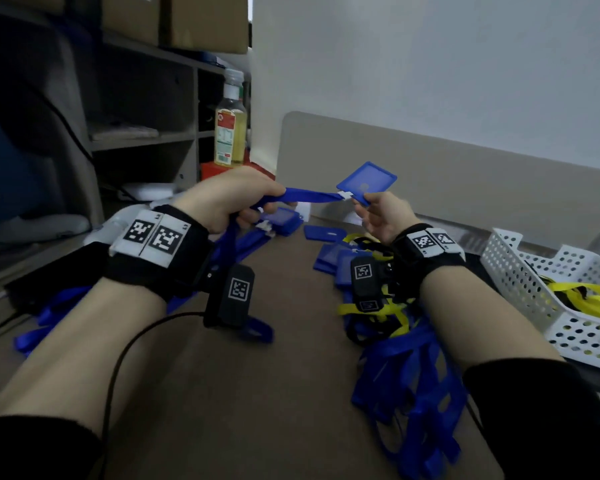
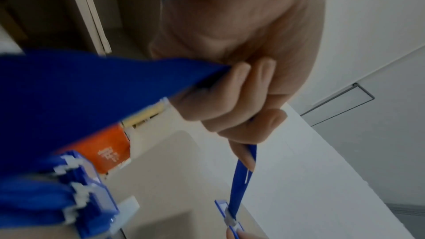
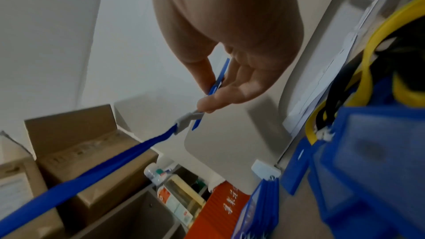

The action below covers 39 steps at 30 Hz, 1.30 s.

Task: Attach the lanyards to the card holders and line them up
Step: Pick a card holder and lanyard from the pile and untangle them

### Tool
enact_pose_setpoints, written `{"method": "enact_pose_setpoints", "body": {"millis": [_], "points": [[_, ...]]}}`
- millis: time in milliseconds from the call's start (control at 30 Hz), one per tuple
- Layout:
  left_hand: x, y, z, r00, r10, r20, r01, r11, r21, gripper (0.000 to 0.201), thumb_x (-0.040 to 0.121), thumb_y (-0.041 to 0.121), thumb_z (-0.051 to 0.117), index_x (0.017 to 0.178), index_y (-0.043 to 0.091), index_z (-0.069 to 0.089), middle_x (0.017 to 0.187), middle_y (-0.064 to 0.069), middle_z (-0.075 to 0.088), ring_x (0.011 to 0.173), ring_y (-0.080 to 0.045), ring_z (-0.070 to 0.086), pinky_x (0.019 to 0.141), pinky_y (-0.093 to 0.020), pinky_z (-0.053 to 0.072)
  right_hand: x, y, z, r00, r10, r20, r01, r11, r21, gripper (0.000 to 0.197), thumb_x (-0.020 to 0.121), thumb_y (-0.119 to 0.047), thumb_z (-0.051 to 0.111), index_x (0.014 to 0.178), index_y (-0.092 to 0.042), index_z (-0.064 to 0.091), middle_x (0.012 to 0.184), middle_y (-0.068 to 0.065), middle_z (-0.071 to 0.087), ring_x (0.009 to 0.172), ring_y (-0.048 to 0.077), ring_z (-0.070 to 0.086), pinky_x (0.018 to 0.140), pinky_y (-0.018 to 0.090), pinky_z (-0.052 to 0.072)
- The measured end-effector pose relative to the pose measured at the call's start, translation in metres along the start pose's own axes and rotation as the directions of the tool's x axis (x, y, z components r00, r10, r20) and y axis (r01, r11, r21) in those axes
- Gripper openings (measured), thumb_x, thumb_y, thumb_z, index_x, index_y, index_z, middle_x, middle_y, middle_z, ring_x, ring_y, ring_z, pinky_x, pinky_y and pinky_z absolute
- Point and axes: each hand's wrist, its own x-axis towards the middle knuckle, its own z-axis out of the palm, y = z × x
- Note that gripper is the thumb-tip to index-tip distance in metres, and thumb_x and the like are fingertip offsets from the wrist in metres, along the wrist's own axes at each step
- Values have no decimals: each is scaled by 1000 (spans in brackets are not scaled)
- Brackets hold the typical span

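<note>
Left hand [image 1: 227,199] grips lanyard [image 1: 309,196]; wrist view shows curled fingers [image 2: 239,86].

Brown table [image 1: 278,393] with blue lanyards [image 1: 413,386], card holders [image 1: 326,233], white basket [image 1: 520,282].

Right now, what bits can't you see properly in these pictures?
- Head view: whether the white clip is fully snapped onto the blue card holder; too small.
- Left wrist view: the stack of card holders is blurred, so no count.
- Right wrist view: the blue lanyard runs off the bottom-left edge.
- Head view: the right hand hides the yellow lanyards partly.
</note>
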Motion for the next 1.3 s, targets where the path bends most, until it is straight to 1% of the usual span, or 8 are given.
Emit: {"method": "enact_pose_setpoints", "body": {"millis": [367, 533, 633, 800, 1000, 1133, 1233, 1300], "points": [[-5, -41, -71, 979, -149, -141, 174, 968, 180, 29, 99, 23, 41, 103, 10, 66, 54, 5, 42, 34, -6, 25, 32, -15, 18, 49, 66, 134, 989, 77, 125, -47, 973, -225, 20, 90, 4, 52, 111, 2, 52, 101, 20, 56, 29, 9, 54, 30, 14, 35], [3, -60, -91, 958, -206, -199, 255, 931, 261, 30, 97, 19, 44, 101, 5, 69, 50, 5, 45, 34, -8, 28, 37, -19, 22, 104, 94, 173, 983, 154, 101, -100, 907, -409, 29, 80, -4, 68, 106, 4, 58, 96, 16, 64, 85, 27, 71, 79, 39, 58], [7, -66, -101, 950, -230, -210, 285, 914, 287, 28, 97, 18, 44, 98, 7, 70, 52, 4, 45, 37, -8, 29, 36, -18, 23, 142, 108, 184, 986, 145, 77, -83, 845, -528, 34, 78, -9, 67, 110, 2, 60, 92, 17, 66, 87, 34, 68, 83, 48, 56], [8, -75, -116, 945, -252, -207, 310, 891, 330, 26, 97, 17, 44, 92, 11, 69, 53, 3, 47, 35, -8, 30, 34, -17, 24, 101, 92, 187, 964, 144, 225, -1, 843, -538, 36, 90, 0, 56, 126, -3, 51, 83, 4, 51, 72, 15, 57, 55, 18, 55], [1, -81, -123, 941, -278, -195, 333, 866, 372, 26, 99, 18, 43, 99, 9, 67, 55, 2, 48, 28, -5, 31, 32, -15, 24, 109, 95, 192, 982, 146, 118, -15, 686, -727, 19, 88, -10, 65, 72, -9, 54, 74, 5, 54, 69, 19, 55, 48, 28, 50], [-13, -83, -126, 936, -306, -174, 351, 855, 382, 24, 99, 18, 42, 104, 12, 64, 58, 0, 50, 33, -8, 32, 35, -16, 25, 93, 98, 187, 971, 143, 194, -5, 818, -576, 29, 94, -6, 55, 72, -20, 41, 103, 6, 48, 92, 21, 50, 49, 17, 51], [-25, -84, -130, 926, -336, -172, 377, 832, 406, 24, 99, 17, 40, 105, 10, 62, 61, -1, 52, 33, -8, 35, 34, -13, 27, 96, 97, 187, 975, 119, 186, 19, 794, -607, 20, 95, -6, 53, 78, -16, 48, 110, 8, 48, 94, 20, 50, 42, 16, 48], [-34, -86, -133, 917, -364, -164, 399, 824, 403, 22, 100, 14, 39, 103, 9, 60, 62, -3, 52, 33, -8, 36, 32, -12, 28, 89, 95, 189, 981, 90, 172, 79, 622, -779, 10, 95, -10, 53, 102, -8, 60, 113, 10, 53, 95, 22, 52, 64, 23, 53]]}}
